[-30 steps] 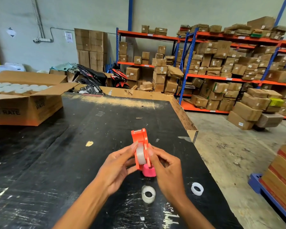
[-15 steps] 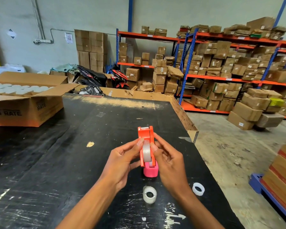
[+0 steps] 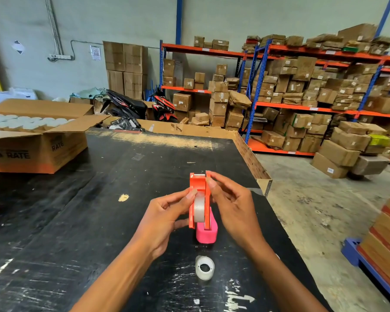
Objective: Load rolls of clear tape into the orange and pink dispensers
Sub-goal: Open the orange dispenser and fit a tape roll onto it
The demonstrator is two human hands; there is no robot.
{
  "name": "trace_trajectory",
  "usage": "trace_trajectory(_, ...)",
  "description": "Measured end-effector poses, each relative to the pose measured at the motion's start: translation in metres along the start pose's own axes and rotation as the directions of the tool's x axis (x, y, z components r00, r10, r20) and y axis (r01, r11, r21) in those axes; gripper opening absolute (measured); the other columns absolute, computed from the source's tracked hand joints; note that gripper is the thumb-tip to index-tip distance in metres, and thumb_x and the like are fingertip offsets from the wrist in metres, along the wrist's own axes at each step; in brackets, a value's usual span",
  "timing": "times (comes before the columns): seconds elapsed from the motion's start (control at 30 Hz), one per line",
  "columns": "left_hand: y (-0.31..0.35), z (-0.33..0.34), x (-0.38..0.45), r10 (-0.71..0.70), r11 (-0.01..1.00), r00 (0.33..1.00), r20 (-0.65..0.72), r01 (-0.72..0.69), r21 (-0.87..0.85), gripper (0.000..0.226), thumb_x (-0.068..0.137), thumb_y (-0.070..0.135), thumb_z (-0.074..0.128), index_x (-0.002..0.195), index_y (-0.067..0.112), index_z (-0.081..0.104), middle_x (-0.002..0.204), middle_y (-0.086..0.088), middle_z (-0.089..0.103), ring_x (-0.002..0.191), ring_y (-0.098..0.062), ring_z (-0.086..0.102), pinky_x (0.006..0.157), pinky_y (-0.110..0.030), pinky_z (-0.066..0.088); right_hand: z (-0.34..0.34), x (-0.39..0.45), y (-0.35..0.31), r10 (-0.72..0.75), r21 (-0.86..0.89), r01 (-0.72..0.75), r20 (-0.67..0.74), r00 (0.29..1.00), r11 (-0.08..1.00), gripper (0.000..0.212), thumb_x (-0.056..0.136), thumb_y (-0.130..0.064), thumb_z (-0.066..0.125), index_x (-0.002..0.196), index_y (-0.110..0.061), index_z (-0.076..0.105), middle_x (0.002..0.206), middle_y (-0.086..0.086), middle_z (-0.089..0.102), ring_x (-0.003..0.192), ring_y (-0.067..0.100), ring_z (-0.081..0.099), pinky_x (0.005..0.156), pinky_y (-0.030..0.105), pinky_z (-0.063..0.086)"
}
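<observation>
I hold the orange dispenser (image 3: 197, 186) upright above the black table (image 3: 77, 221). A clear tape roll (image 3: 199, 208) sits in its slot. My left hand (image 3: 167, 218) grips the dispenser's left side, thumb on the roll. My right hand (image 3: 232, 206) pinches the right side near the cutter end. The pink dispenser (image 3: 207, 233) lies on the table just below and behind the orange one, partly hidden. A second clear tape roll (image 3: 204, 267) lies flat on the table nearer to me.
An open cardboard box (image 3: 36, 140) full of white rolls stands at the table's left. The table's right edge (image 3: 263, 183) drops to a concrete floor. Shelves of cartons line the back right, and a blue pallet (image 3: 358, 257) with stacked boxes sits at the right.
Both hands have lifted the orange dispenser a little higher and away from me. My right fingers have slid up toward its cutter end. The small ring at the right is now hidden behind my right arm.
</observation>
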State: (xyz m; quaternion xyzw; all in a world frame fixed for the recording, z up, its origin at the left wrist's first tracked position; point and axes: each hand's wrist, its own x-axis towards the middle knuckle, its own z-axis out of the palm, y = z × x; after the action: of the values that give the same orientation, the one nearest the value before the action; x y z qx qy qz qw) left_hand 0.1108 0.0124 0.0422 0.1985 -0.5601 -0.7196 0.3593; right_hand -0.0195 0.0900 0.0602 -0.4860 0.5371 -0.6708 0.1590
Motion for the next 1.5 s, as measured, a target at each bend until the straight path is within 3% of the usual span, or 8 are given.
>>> trace_trajectory(0.17, -0.002, 0.004, 0.000, 0.003, 1.000, 1.000, -0.023, -0.003, 0.000, 0.038, 0.076, 0.030, 0.069, 0.108, 0.010, 0.075, 0.107, -0.020, 0.075, 0.093, -0.027, 0.070, 0.076, -0.040, 0.058, 0.000, 0.003, 0.005, -0.010, -0.020, 0.008, -0.108, 0.994, 1.000, 0.019, 0.084, -0.036, 0.061, 0.092, -0.024, 0.073, 0.089, 0.000, 0.077, 0.086, 0.014, 0.074, 0.081, 0.042, 0.060)
trace_trajectory(0.37, -0.001, 0.002, 0.003, 0.018, 1.000, 1.000, -0.024, -0.017, 0.010, 0.038, 0.077, 0.030, 0.069, 0.109, 0.011, 0.074, 0.104, -0.017, 0.077, 0.098, -0.030, 0.071, 0.080, -0.044, 0.058, 0.000, 0.007, 0.006, -0.004, -0.016, 0.002, -0.099, 0.995, 1.000, 0.014, 0.084, -0.035, 0.062, 0.090, -0.030, 0.073, 0.091, -0.006, 0.078, 0.087, 0.013, 0.074, 0.080, 0.040, 0.061)
trace_trajectory(0.53, 0.000, 0.001, 0.004, 0.075, 0.996, 0.997, 0.013, -0.075, 0.043, 0.034, 0.079, 0.028, 0.068, 0.108, 0.012, 0.075, 0.102, -0.013, 0.078, 0.098, -0.030, 0.073, 0.073, -0.032, 0.061, -0.003, 0.011, 0.004, 0.002, -0.018, -0.004, -0.079, 0.997, 1.000, 0.020, 0.089, -0.024, 0.064, 0.099, -0.012, 0.076, 0.091, 0.003, 0.079, 0.089, 0.017, 0.074, 0.082, 0.041, 0.061)
trace_trajectory(0.67, 0.004, 0.001, 0.006, 0.106, 0.992, 0.994, 0.032, -0.108, 0.072, 0.032, 0.079, 0.029, 0.069, 0.106, 0.014, 0.076, 0.101, -0.009, 0.079, 0.094, -0.024, 0.075, 0.070, -0.028, 0.060, -0.005, 0.012, 0.001, 0.000, -0.006, -0.001, -0.071, 0.997, 1.000, 0.018, 0.089, -0.023, 0.062, 0.093, -0.012, 0.076, 0.086, 0.005, 0.078, 0.084, 0.017, 0.075, 0.076, 0.036, 0.062)
trace_trajectory(0.87, 0.004, 0.001, 0.007, 0.128, 0.986, 0.991, 0.046, -0.132, 0.105, 0.027, 0.082, 0.025, 0.068, 0.106, 0.016, 0.076, 0.100, -0.005, 0.079, 0.094, -0.019, 0.075, 0.069, -0.021, 0.058, -0.005, 0.011, 0.002, 0.001, -0.036, -0.004, -0.081, 0.997, 0.999, 0.018, 0.090, -0.025, 0.062, 0.087, -0.014, 0.076, 0.082, 0.009, 0.077, 0.082, 0.022, 0.074, 0.077, 0.046, 0.061)
trace_trajectory(1.1, 0.006, 0.003, 0.006, 0.123, 0.986, 0.992, -0.008, -0.121, 0.117, 0.031, 0.080, 0.031, 0.066, 0.105, 0.016, 0.076, 0.095, -0.007, 0.080, 0.083, -0.019, 0.075, 0.064, -0.030, 0.060, -0.004, 0.013, 0.001, 0.017, -0.007, -0.017, -0.094, 0.995, 1.000, 0.018, 0.088, -0.024, 0.063, 0.093, -0.012, 0.076, 0.084, 0.000, 0.078, 0.082, 0.010, 0.074, 0.069, 0.023, 0.061)
trace_trajectory(1.43, 0.008, 0.000, 0.007, 0.107, 0.984, 0.994, 0.028, -0.110, 0.140, 0.031, 0.083, 0.033, 0.065, 0.106, 0.016, 0.076, 0.098, -0.008, 0.079, 0.086, -0.021, 0.075, 0.067, -0.030, 0.061, -0.004, 0.009, -0.005, -0.021, -0.017, 0.021, 0.015, 1.000, 1.000, 0.023, 0.094, -0.029, 0.055, 0.084, -0.036, 0.075, 0.089, 0.000, 0.077, 0.090, 0.013, 0.072, 0.076, 0.025, 0.060)
trace_trajectory(1.5, 0.010, -0.003, 0.009, 0.109, 0.982, 0.993, 0.034, -0.113, 0.152, 0.033, 0.083, 0.032, 0.066, 0.109, 0.015, 0.075, 0.101, -0.008, 0.079, 0.089, -0.021, 0.075, 0.069, -0.029, 0.060, -0.005, 0.010, -0.008, -0.003, -0.011, 0.004, 0.067, 0.998, 1.000, 0.026, 0.095, -0.029, 0.052, 0.085, -0.040, 0.073, 0.087, -0.006, 0.077, 0.091, 0.006, 0.071, 0.075, 0.018, 0.058)
